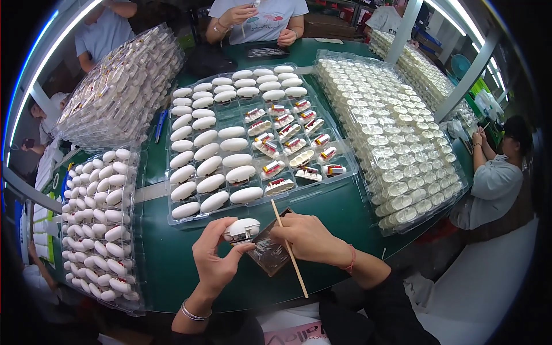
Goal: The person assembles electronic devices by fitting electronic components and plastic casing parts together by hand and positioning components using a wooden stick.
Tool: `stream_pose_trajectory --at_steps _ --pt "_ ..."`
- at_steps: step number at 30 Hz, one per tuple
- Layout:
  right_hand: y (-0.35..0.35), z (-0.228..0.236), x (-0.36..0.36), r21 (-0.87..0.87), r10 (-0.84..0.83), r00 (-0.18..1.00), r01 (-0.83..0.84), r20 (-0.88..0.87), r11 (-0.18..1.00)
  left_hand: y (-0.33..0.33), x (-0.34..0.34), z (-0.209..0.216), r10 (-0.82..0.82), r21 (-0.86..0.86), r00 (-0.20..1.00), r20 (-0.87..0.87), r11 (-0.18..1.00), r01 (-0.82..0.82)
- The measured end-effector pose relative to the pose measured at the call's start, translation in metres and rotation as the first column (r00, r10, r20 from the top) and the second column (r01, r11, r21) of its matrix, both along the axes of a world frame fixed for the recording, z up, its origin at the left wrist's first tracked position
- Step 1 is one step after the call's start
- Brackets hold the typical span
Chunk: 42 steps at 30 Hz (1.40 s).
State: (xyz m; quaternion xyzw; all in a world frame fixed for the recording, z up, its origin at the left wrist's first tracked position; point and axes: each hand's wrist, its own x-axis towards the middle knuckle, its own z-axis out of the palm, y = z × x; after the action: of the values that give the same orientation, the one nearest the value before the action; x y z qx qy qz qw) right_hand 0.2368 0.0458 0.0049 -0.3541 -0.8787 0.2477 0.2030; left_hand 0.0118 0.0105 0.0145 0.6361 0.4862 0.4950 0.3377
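Note:
Between the thumb and fingers of my left hand (215, 250) is a white oval plastic housing (242, 229), raised above the table with its dark inner side partly showing. My right hand (307, 234) is closed around a thin wooden stick (294, 261), whose lower end slants toward me. Just beneath both hands lies a small dark shallow tray (267, 253) with pale smears on it. Beyond them, a clear compartment tray (172, 198) carries closed white housings at its left and far side. Opened half-shells (279, 186) with red and yellow cylinders fill its right part.
On the left stand white housings in stacked trays (141, 172), with a tall tilted tray stack (109, 92) behind. Trays of pale shells (397, 149) rise on the right. A blue cutter (161, 125) lies on the green table (167, 264). Co-workers (261, 23) sit across and at right.

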Motion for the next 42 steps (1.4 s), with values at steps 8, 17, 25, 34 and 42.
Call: stream_pose_trajectory --at_steps 8,17,25,34,42 --pt "-0.005 0.019 -0.004 -0.26 -0.128 0.957 0.059 -0.259 0.964 -0.006 0.005 0.007 -0.19 -0.025 0.98 0.052 0.981 0.192" --pt "-0.004 0.015 -0.007 -0.541 -0.2 0.901 -0.045 -0.385 0.84 -0.009 -0.002 0.008 -0.296 -0.155 0.94 0.167 0.934 0.321" --pt "-0.005 0.015 -0.014 -0.671 -0.393 0.79 -0.031 -0.47 0.741 -0.006 -0.007 0.002 -0.247 -0.171 0.936 0.252 0.94 0.294" --pt "-0.007 0.006 -0.005 -0.445 -0.201 0.882 -0.011 -0.427 0.895 -0.014 -0.004 0.005 -0.283 -0.203 0.909 0.305 0.914 0.352" --pt "-0.01 0.014 -0.005 -0.604 -0.414 0.781 0.061 -0.467 0.795 -0.011 -0.001 0.003 -0.174 -0.175 0.958 0.227 0.96 0.216"
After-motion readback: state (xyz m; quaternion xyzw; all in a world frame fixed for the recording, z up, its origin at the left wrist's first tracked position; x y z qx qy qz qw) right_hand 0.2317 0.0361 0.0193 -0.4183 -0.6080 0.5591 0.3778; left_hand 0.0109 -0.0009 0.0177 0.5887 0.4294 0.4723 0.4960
